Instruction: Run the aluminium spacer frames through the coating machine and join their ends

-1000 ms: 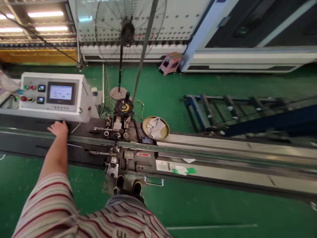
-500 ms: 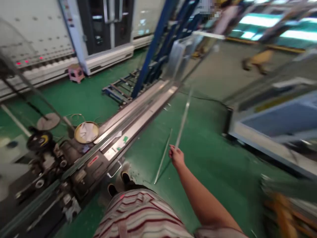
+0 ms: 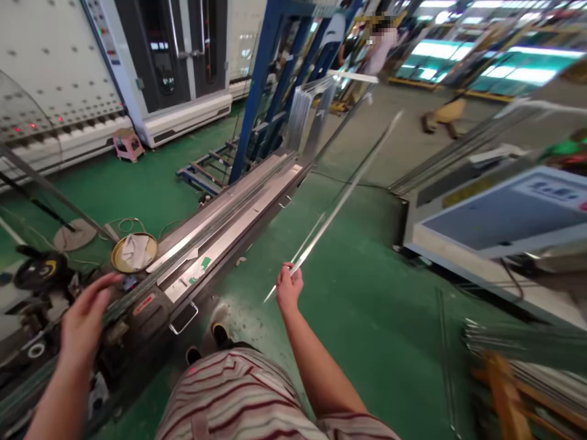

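Observation:
My right hand (image 3: 288, 285) is closed around the near end of a long thin metal strip (image 3: 348, 186), which slants up and away to the right over the green floor. A second thin strip runs close beside it near my hand. My left hand (image 3: 85, 318) hovers with fingers spread just above the near end of the long machine bed (image 3: 229, 229), touching nothing. A long metal bar lies along that bed. My striped shirt and black shoes show at the bottom.
A yellow bowl with a white cloth (image 3: 134, 252) sits behind the bed. A pink stool (image 3: 127, 144) and blue rack (image 3: 257, 91) stand farther back. A blue-topped table (image 3: 499, 217) is at right, more strips at lower right. Other people stand in the background.
My view has swung right from the control panel. My left hand left the machine top and now hovers open. My right hand raised the metal strip and brought it nearer the bed.

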The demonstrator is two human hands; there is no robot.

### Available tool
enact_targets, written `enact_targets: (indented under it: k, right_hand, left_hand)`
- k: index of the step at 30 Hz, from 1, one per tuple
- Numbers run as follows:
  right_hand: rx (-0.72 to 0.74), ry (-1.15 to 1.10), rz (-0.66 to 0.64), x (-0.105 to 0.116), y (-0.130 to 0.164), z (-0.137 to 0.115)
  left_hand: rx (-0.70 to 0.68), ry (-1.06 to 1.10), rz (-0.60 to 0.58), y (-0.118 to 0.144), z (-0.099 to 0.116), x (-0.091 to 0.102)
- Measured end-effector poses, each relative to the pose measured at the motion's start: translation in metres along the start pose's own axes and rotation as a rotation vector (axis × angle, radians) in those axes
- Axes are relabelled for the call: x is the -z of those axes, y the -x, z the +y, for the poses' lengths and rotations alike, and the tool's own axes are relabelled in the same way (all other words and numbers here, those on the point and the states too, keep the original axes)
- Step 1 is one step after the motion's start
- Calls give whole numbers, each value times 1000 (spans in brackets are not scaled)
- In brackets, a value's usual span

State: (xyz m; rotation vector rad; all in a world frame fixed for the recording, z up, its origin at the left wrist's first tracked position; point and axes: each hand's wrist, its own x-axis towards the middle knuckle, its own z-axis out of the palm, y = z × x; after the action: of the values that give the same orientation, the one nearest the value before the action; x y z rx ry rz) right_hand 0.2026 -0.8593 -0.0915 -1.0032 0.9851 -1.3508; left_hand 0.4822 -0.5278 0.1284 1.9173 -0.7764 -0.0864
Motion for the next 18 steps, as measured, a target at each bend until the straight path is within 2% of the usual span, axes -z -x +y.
enact_targets:
  k: [1,3,5,7,9,10,11,12,15,18]
  right_hand:
    - [31,10,-10,-8,12,-6]
    - [102,65,-38,-27,42,-14]
    - [184,179,-117,-50,77,-18]
    - [331,314,-356,-71,111,-18]
    - [524,429,-744,-83,132,-18]
    - [605,477,-922,-86,137,-18]
    - [664,527,-1039,-85,136,-17]
    - [698,589,-1084,-81,131,-17]
    - [710,838,-997,-58,99,-9]
    - [710,1052,-969,-41,64,4]
  left_hand:
    - [25,51,-73,5,11,-20]
    - [-45,106,-342,9,37,-70]
    - [-103,205,-509,11,63,-124]
    - [-93,346,-583,15,78,-169]
    - [-36,505,-535,24,79,-192]
    - [14,570,-452,29,73,-194]
    - [73,614,-339,34,65,-190]
    - [132,635,-215,39,55,-179]
    - [230,639,79,51,24,-120]
    - [184,713,266,65,2,-48]
